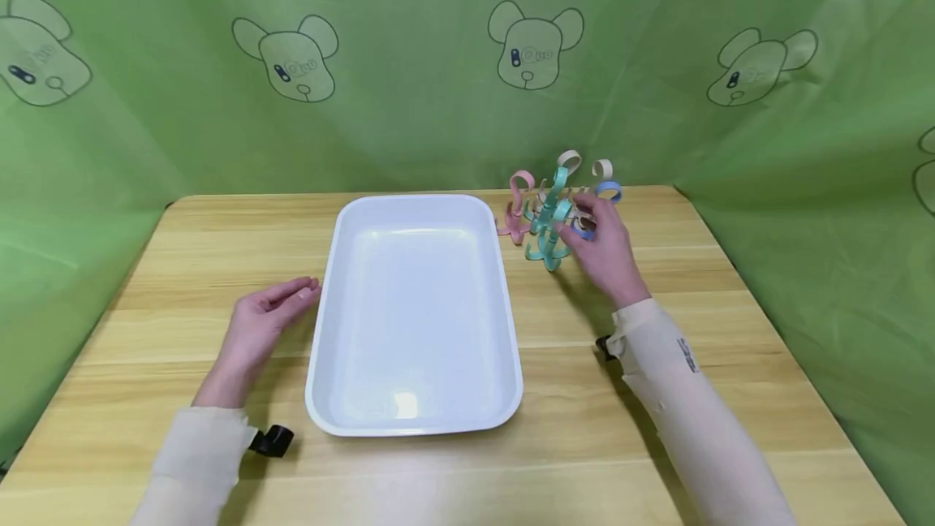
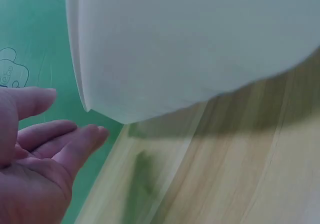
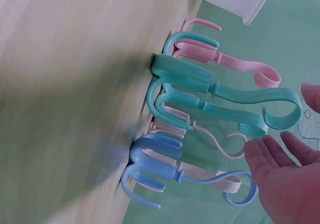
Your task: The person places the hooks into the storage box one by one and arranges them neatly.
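Several plastic claw hooks with curled tops stand upright at the table's back, right of the white tray. Two are teal hooks (image 3: 187, 74), one is a pink hook (image 3: 240, 63), one is a blue hook (image 3: 159, 165), and behind them are off-white hooks (image 3: 202, 173). My right hand (image 1: 605, 246) reaches to the curled top of the front teal hook, thumb and fingers parted around it; no firm grasp shows. Beside the left rim of the white tray (image 1: 329, 299) hovers my left hand (image 1: 266, 315), fingers loosely extended and holding nothing.
The deep tray takes up the middle of the wooden table (image 1: 584, 461). Behind the table and along its sides hangs a green curtain (image 1: 416, 104) printed with bear heads. A black wrist camera (image 1: 272, 441) sticks out from the left sleeve.
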{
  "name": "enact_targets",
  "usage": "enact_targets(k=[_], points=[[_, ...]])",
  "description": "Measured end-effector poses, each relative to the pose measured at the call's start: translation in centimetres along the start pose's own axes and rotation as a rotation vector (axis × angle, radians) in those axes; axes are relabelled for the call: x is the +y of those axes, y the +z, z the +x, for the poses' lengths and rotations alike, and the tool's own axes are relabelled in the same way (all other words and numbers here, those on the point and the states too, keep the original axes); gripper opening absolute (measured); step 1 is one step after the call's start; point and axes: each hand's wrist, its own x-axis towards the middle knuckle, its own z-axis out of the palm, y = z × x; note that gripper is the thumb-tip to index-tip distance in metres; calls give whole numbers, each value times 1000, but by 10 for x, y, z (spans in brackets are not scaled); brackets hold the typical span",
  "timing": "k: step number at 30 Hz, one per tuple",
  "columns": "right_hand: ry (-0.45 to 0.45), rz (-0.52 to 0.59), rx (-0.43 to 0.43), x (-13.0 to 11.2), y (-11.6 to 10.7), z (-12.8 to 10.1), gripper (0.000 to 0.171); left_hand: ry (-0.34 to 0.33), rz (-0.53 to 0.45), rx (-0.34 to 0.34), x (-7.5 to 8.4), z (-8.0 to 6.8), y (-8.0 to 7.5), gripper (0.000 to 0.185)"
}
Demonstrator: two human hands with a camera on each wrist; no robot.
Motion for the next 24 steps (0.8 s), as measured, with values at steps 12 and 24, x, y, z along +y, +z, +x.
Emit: enact_targets(k=[12, 24], points=[[3, 90, 11, -2, 4, 7, 46, -23, -33, -62, 1, 1, 10, 48], [48, 106, -5, -3, 4, 8, 44, -26, 12, -70, -2, 1, 7, 46]])
